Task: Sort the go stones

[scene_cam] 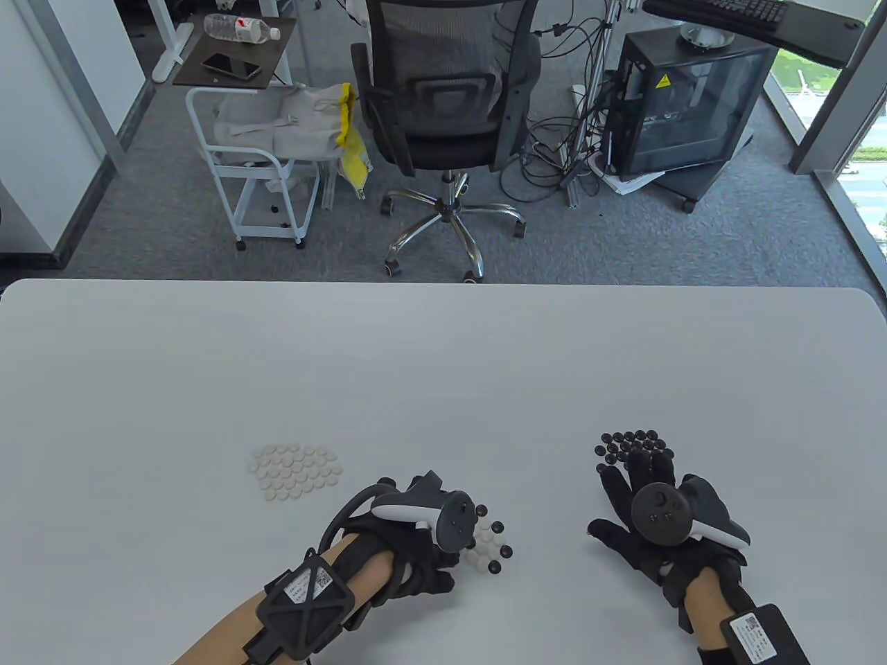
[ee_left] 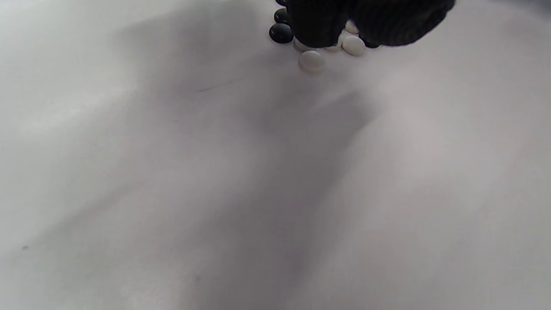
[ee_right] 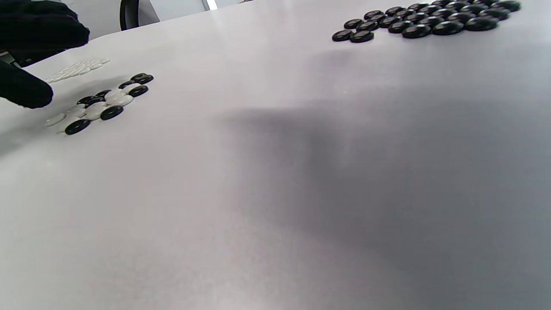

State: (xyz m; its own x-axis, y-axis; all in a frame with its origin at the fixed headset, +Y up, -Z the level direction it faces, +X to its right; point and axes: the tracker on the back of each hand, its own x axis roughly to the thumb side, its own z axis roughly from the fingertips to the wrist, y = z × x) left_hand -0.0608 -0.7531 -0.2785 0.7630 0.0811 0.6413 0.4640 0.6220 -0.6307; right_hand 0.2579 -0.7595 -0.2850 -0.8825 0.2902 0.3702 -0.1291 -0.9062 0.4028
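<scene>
Table view: the left hand [scene_cam: 416,547] sits at the mixed cluster [scene_cam: 488,544] of black and white stones, which lies just off its fingertip side. The sorted white pile [scene_cam: 294,472] lies beyond the left hand and to its outer side on the tabletop [scene_cam: 443,374]. The right hand [scene_cam: 648,506] lies flat with fingers spread, palm down, its fingertips touching the near edge of the black pile [scene_cam: 632,447]; it seems to hold nothing.

Left wrist view: the left hand's fingers [ee_left: 318,21] curl down over several white stones [ee_left: 311,61], with 2 black stones [ee_left: 280,32] just beside them. Whether a stone is already pinched I cannot tell, since the fingers cover the contact.

Right wrist view: the black pile [ee_right: 426,19] lies well apart from the mixed cluster [ee_right: 101,105], where stones of both colours touch one another.

The step in hand looks like picking a white stone from the cluster. Doing it well probably means taking 1 stone from the cluster's edge with a light pinch, lifting straight up so neighbours are not dragged, and keeping black stones out of the grasp.
</scene>
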